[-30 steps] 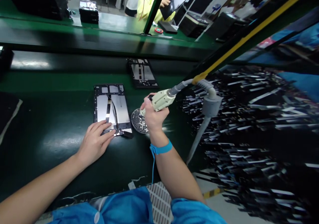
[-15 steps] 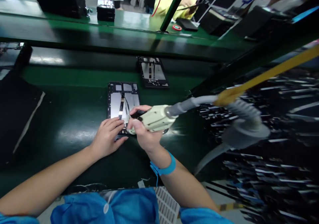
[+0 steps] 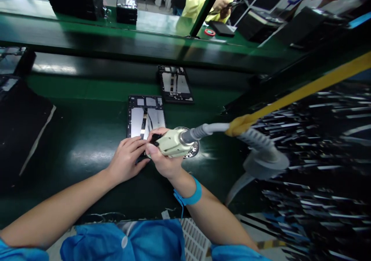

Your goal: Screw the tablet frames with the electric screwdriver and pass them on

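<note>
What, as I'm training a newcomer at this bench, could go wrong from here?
A slip of the corded tool in the right hand might nick the left hand, which is close to its front. The tool could scratch or snag the dark strip in the open tablet. The cord, held by the yellow strap, might tug the tool.

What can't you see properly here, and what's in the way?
In the head view:
Pale green handheld tool: tip hidden by the right hand's grip.
Black-framed silver rectangular device: lower end mostly behind the left hand and that grip.
Round perforated metal dish: partly behind the tool.
Person in yellow clothing: head cut off by the top edge.
Black-and-silver clutter: blurred.
</note>
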`<state>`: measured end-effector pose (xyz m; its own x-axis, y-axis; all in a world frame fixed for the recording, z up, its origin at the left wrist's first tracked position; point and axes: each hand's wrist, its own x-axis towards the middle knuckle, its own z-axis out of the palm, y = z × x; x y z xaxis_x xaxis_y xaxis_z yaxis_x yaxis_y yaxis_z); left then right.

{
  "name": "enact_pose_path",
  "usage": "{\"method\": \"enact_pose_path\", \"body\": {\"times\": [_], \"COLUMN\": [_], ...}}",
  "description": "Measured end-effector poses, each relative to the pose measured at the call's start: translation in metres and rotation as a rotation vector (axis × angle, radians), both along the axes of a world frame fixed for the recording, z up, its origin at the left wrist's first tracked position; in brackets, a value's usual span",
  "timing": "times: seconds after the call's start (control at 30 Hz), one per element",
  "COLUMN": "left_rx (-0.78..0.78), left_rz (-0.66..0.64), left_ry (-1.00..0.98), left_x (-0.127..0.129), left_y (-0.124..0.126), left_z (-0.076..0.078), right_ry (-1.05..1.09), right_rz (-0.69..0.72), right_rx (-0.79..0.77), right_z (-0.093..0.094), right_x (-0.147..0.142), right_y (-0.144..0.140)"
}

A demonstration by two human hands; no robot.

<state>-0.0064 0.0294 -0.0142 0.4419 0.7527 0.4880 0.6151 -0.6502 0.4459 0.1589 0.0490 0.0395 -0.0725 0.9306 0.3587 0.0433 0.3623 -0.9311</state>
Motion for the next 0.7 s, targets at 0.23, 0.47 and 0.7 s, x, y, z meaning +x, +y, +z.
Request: {"method": "enact_pose_path", "body": {"times": [0.23,0.47,0.7], "left_rx": [0.07,-0.027,-0.093], "left_rz": [0.075,0.303,0.547], "left_ry": [0.164,0.312,0.253], "left_x": [-0.005,-0.046,-0.081], "left_y": [0.005,0.073,0.186], "left_z": [0.011,0.013,0.038], "right_ry": [0.053,0.244,0.115], "right_rz": [0.007,-0.165,-0.42], "right_rx": [0.078,0.119,0.14], "right_z": [0.004,0.029,0.012], "right_x": [-0.003,0.046,0.083], "right_y": [0.004,0.017,0.028]}}
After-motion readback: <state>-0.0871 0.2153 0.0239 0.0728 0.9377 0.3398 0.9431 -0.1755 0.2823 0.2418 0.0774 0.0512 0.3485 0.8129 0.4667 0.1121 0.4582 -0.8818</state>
